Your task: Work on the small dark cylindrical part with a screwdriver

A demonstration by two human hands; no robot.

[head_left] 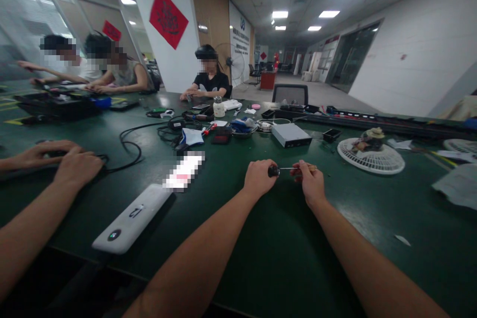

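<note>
My left hand is closed around a small dark round piece, which sticks out on the thumb side. A thin metal rod spans the gap from that piece to my right hand. My right fingers are pinched at the rod's far end; the fingers hide what is there. Whether the rod is fixed to the dark piece or only touches it, I cannot tell. Both hands are just above the dark green table.
At left, another person's hands work near a black cable. A white power bank-like device lies between us. Beyond are a grey metal box, a white round grille with a part on it, and a small black tray.
</note>
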